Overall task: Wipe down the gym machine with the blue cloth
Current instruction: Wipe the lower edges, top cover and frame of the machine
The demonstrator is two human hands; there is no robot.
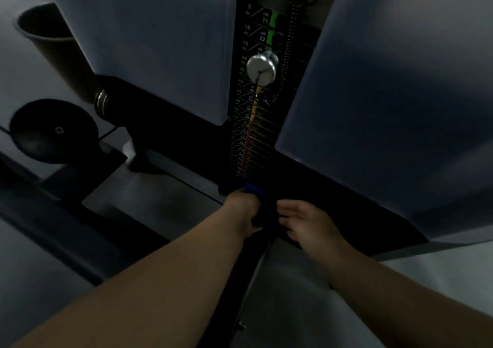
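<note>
Step in hand: wiping base of weight stack (253, 102). L hand (244, 210) grips cloth (253, 189) at stack's foot; R hand (306, 222) relaxed, holding nothing, just beside. Next: prob. work cloth upward along frame, keeping pressure.

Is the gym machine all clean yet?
Hard to tell what's clean already; it's too dark. Right now the left hand holds the blue cloth at the bottom of the weight stack. The right hand is open beside it. The grey covers may remain.

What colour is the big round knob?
Shiny silver knob, seen in the head view.
</note>
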